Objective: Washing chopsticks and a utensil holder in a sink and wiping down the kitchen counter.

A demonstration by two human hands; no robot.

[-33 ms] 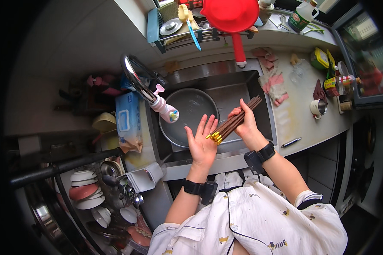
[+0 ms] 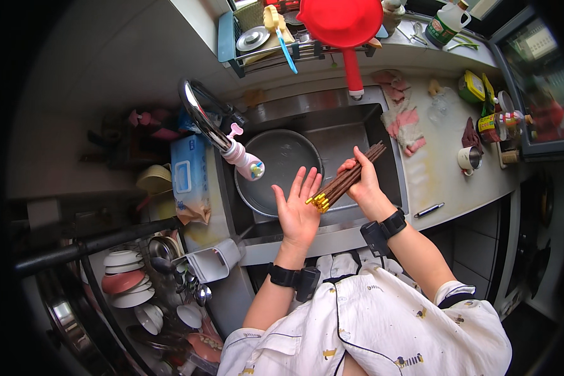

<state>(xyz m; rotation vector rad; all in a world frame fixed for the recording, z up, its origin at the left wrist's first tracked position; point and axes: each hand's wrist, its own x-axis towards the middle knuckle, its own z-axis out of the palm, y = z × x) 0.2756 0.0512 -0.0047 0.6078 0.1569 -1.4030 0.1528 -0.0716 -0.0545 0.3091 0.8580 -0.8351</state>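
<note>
A bundle of dark brown chopsticks point(image 2: 351, 177) with gold ends is gripped in my right hand point(image 2: 364, 183), fingers closed around its middle. The gold ends point down to the left, toward my left hand point(image 2: 299, 215). That hand is open, palm up with the fingers spread, and holds nothing; whether the gold ends touch its edge I cannot tell. Both hands are over the near part of the sink point(image 2: 332, 116). Beneath and beyond my left hand, a round grey basin point(image 2: 276, 166) stands in the sink, its near right part hidden by that hand.
A chrome faucet point(image 2: 197, 113) with a pink nozzle reaches over the basin. A red strainer point(image 2: 341, 25) hangs its handle over the sink's far edge. Cloths point(image 2: 404, 122), a pen point(image 2: 428, 210) and a mug point(image 2: 468, 160) lie right; stacked bowls point(image 2: 126, 282) and a utensil holder point(image 2: 213, 261) stand left.
The gold ends of the chopsticks have shifted very slightly to the right. My left fingertips have moved up a touch; otherwise the hands keep their places.
</note>
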